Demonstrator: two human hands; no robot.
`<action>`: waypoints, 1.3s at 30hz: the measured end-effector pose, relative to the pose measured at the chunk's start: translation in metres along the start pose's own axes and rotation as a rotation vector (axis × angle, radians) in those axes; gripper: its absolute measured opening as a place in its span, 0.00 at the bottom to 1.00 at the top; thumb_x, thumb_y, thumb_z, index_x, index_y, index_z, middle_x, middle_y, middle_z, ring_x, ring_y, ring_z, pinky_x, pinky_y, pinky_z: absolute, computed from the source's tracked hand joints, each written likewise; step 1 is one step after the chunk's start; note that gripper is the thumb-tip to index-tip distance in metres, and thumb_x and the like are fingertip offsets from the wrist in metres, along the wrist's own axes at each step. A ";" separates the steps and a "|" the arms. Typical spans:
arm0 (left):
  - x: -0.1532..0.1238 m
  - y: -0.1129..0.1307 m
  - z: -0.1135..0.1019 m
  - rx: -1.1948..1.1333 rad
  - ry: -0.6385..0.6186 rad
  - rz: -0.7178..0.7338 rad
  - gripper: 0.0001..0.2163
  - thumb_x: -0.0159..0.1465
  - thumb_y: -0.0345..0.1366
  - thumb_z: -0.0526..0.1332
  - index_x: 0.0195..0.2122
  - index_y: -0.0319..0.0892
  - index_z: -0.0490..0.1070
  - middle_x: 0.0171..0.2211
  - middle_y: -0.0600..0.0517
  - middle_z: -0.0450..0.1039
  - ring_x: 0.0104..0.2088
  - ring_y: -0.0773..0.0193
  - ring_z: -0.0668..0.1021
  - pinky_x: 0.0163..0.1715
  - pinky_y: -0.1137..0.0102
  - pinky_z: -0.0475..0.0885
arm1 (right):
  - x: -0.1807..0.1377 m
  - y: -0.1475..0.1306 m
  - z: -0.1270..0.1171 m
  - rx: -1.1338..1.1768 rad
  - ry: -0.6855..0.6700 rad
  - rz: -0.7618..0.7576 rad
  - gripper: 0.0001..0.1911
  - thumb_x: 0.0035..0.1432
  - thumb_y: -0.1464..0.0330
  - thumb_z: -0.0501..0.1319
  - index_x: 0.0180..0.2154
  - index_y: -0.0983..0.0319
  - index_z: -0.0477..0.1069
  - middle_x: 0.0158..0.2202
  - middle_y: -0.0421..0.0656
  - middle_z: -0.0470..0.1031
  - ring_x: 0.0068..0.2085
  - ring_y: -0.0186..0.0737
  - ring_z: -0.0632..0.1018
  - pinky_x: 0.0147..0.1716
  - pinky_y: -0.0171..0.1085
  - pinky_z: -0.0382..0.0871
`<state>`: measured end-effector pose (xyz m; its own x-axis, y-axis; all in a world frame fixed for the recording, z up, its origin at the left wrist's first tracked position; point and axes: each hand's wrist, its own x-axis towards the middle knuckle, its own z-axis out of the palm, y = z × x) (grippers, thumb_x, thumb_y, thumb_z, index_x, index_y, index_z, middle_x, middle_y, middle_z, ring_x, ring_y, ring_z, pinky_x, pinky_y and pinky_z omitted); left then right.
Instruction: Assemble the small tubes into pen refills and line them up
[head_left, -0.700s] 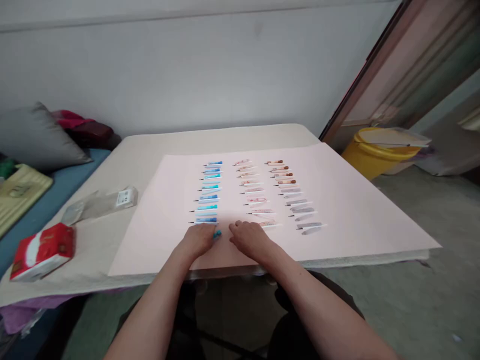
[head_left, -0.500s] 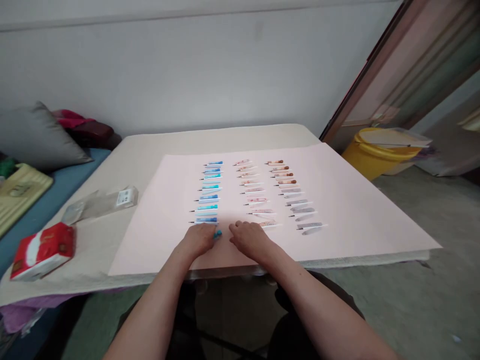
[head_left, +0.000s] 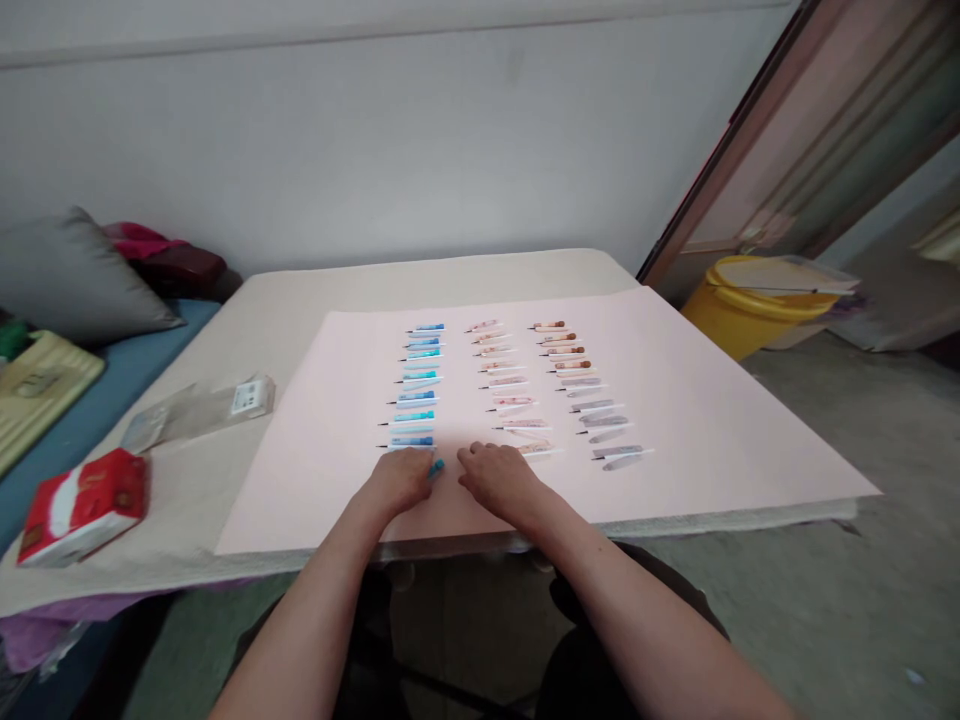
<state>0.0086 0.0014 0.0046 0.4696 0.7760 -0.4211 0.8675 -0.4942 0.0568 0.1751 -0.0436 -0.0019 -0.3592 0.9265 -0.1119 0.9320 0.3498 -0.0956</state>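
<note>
I have my left hand point(head_left: 401, 477) low over the pale pink sheet point(head_left: 697, 430), just on the near side of the column of blue pens point(head_left: 417, 377), with its fingers bent downward. A small blue-green end point(head_left: 436, 467) shows at its inner edge, right against the fingers, but from here I cannot tell whether they are clamped on it or only lying over it. My right hand point(head_left: 499, 475) is close by, a gap of bare sheet between the two, at the near end of the column of pink pens point(head_left: 504, 381); its knuckles hide part of the nearest one. Its fingers curl side by side, and I cannot make out whether they grip anything. Farther right I see a third column, with brown-topped pens point(head_left: 568, 351) at the far end and grey pens point(head_left: 606, 421) at the near end, well apart from both hands. The sheet lies on the cream-covered table point(head_left: 289, 300). On the cover to my left are a clear plastic bag point(head_left: 202, 412) and, nearer me, a red packet point(head_left: 86, 508); a yellow bucket point(head_left: 754, 310) stands beyond the table to the right.
</note>
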 end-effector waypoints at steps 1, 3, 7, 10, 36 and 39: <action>0.000 0.001 0.000 0.002 -0.004 0.002 0.10 0.54 0.31 0.54 0.37 0.42 0.70 0.39 0.45 0.75 0.39 0.53 0.77 0.35 0.65 0.68 | 0.000 0.000 -0.001 0.003 0.005 -0.001 0.11 0.59 0.65 0.56 0.42 0.62 0.67 0.39 0.48 0.73 0.40 0.46 0.75 0.35 0.39 0.66; -0.001 0.003 -0.002 0.001 0.001 0.013 0.10 0.53 0.29 0.54 0.36 0.42 0.70 0.38 0.45 0.75 0.39 0.54 0.77 0.34 0.66 0.68 | -0.001 -0.001 -0.003 0.015 0.016 -0.004 0.10 0.59 0.65 0.56 0.42 0.62 0.67 0.39 0.48 0.73 0.40 0.46 0.75 0.35 0.39 0.66; -0.003 0.008 -0.004 -0.017 0.052 0.043 0.11 0.53 0.27 0.53 0.36 0.42 0.69 0.37 0.45 0.75 0.39 0.54 0.76 0.35 0.66 0.67 | -0.003 -0.003 -0.009 0.078 0.013 0.013 0.10 0.58 0.66 0.57 0.42 0.62 0.67 0.40 0.48 0.73 0.41 0.46 0.75 0.36 0.39 0.65; -0.005 0.008 -0.004 -0.030 0.060 0.040 0.10 0.54 0.28 0.53 0.36 0.41 0.69 0.38 0.44 0.74 0.39 0.54 0.76 0.35 0.65 0.67 | -0.001 -0.002 -0.013 0.221 0.004 0.107 0.14 0.59 0.64 0.56 0.46 0.61 0.66 0.43 0.48 0.73 0.43 0.45 0.75 0.39 0.40 0.65; -0.015 -0.007 -0.021 -0.503 0.142 0.111 0.06 0.51 0.38 0.59 0.27 0.42 0.67 0.28 0.53 0.72 0.27 0.64 0.72 0.24 0.72 0.60 | 0.022 -0.023 0.018 1.835 0.094 0.385 0.11 0.41 0.66 0.67 0.26 0.64 0.67 0.18 0.36 0.71 0.20 0.31 0.72 0.21 0.31 0.64; -0.016 -0.009 -0.025 -0.595 0.165 0.094 0.08 0.51 0.41 0.59 0.29 0.42 0.70 0.27 0.54 0.71 0.27 0.65 0.71 0.24 0.72 0.61 | 0.022 -0.022 0.016 1.920 0.071 0.428 0.13 0.40 0.65 0.68 0.26 0.64 0.67 0.18 0.37 0.71 0.20 0.30 0.72 0.20 0.29 0.62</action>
<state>-0.0022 0.0031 0.0331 0.5260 0.8137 -0.2474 0.7418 -0.2966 0.6015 0.1459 -0.0333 -0.0183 -0.1154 0.9153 -0.3859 -0.3495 -0.4010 -0.8468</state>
